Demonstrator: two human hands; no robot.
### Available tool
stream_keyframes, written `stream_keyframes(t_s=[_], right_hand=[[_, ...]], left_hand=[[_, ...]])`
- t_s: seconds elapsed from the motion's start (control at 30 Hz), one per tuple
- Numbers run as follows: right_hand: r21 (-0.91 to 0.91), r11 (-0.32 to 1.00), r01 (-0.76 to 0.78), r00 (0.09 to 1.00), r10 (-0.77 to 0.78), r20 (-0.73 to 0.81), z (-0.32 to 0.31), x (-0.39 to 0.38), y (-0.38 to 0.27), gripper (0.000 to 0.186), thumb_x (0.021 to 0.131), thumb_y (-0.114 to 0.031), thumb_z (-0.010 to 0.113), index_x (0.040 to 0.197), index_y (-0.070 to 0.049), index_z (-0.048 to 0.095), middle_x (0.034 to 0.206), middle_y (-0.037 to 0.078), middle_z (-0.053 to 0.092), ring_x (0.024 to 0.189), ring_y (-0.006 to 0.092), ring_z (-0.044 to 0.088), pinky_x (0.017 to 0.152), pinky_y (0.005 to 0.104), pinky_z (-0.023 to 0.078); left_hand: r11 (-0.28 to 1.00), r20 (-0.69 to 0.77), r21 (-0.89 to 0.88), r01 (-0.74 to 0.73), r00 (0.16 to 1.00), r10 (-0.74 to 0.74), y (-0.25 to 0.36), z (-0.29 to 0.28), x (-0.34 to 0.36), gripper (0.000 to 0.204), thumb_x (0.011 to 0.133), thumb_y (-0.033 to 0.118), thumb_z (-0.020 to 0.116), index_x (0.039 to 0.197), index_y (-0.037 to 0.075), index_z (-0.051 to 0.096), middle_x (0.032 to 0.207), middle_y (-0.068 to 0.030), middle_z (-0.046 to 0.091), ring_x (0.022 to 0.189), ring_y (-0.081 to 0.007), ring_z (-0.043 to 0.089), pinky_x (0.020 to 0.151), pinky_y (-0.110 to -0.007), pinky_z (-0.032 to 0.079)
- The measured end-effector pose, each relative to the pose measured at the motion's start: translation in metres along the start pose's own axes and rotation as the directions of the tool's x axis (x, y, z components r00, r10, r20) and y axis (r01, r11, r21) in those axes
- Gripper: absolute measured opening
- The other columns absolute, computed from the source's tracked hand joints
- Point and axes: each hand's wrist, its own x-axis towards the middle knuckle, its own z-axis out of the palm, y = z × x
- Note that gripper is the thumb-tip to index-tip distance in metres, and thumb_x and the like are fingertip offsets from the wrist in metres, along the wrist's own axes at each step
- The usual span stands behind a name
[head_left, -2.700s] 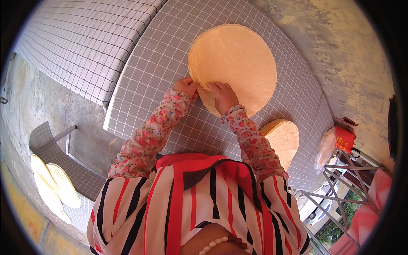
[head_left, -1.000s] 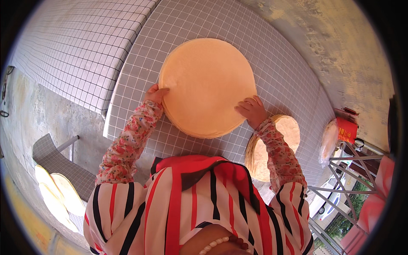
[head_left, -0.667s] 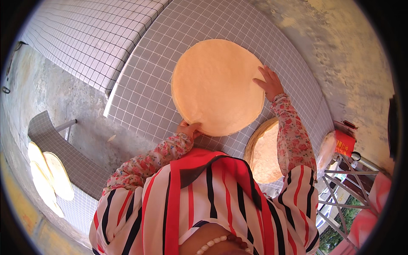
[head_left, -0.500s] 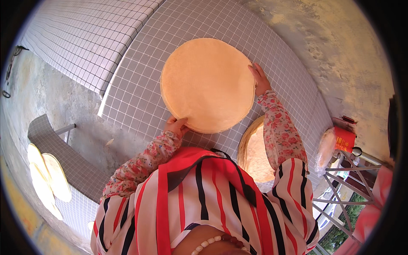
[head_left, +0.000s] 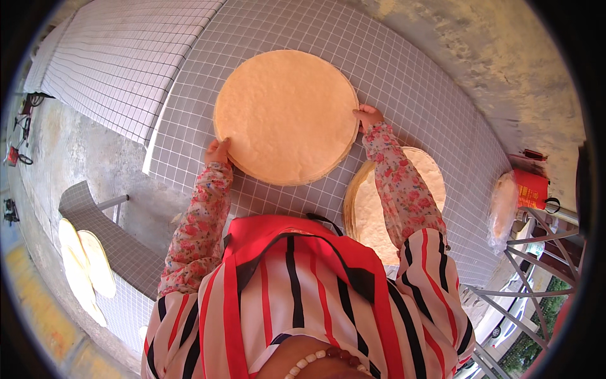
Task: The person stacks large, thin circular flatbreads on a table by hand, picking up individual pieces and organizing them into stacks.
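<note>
1. One wide fisheye camera sits on the wearer's head, above and on the near side of the round tan stack of thin flat sheets [head_left: 284, 117].
2. It looks steeply down and forward, near enough to frame the stack whole.
3. The wearer's white garment with red and black stripes [head_left: 268, 303] fills the side nearest the camera, below the stack.
4. Around the stack, the view spans the grey table with white grid lines [head_left: 404, 95], its edges bowing outward.
</note>
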Motion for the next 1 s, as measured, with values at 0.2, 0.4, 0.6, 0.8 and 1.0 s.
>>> stream_keyframes(t_s=[0.2,0.4,0.6,0.8,1.0], right_hand=[[-0.072,0.994,0.085,0.994,-0.09,-0.066,0.005,0.011,0.01,0.018,0.082,-0.01,0.065,0.098,0.0,0.064,0.085,0.007,0.067,0.07,0.016,0.064,0.058,0.0275,0.052],[0.014,0.997,0.081,0.994,-0.08,-0.077,0.001,0.018,0.021,0.027,0.08,-0.019,0.067,0.101,-0.003,0.064,0.083,0.005,0.066,0.067,0.0128,0.062,0.056,0.0243,0.049],[-0.619,0.644,0.45,0.647,-0.713,-0.272,0.025,-0.023,0.012,0.037,0.076,-0.017,0.071,0.108,-0.001,0.059,0.093,0.009,0.065,0.081,0.016,0.063,0.071,0.028,0.05],[-0.515,0.522,0.68,0.66,-0.742,0.12,0.159,-0.122,-0.019,0.038,0.077,-0.013,0.067,0.111,-0.002,0.056,0.109,0.014,0.06,0.101,0.0281,0.058,0.087,0.036,0.047],[-0.571,0.373,0.732,0.63,-0.69,0.357,0.267,-0.175,-0.027,0.044,0.076,-0.016,0.067,0.115,-0.002,0.052,0.114,0.016,0.057,0.107,0.0329,0.054,0.09,0.0405,0.045]], left_hand=[[0.994,-0.116,0.106,-0.031,0.992,0.043,0.006,0.007,-0.011,0.019,0.085,0.01,0.06,0.099,-0.003,0.062,0.087,-0.0099,0.066,0.072,-0.0195,0.064,0.065,-0.03,0.053],[0.983,0.157,-0.16,0.093,0.985,-0.068,0.012,-0.012,0.0,0.03,0.089,0.019,0.054,0.11,-0.001,0.055,0.098,-0.0111,0.064,0.087,-0.0221,0.064,0.077,-0.037,0.053],[0.96,0.422,-0.158,0.23,0.895,-0.145,0.018,-0.029,0.01,0.033,0.086,0.015,0.048,0.113,-0.002,0.052,0.105,-0.0139,0.063,0.094,-0.0249,0.062,0.083,-0.039,0.052],[0.97,0.342,-0.082,0.23,0.92,-0.189,0.03,-0.015,-0.002,0.034,0.082,0.003,0.047,0.115,-0.003,0.053,0.104,-0.0129,0.063,0.095,-0.0258,0.063,0.083,-0.038,0.054],[0.957,0.405,0.031,0.29,0.871,-0.277,0.043,-0.008,0.003,0.03,0.083,0.009,0.061,0.111,0.001,0.055,0.102,-0.0117,0.064,0.087,-0.0237,0.065,0.074,-0.037,0.056]])
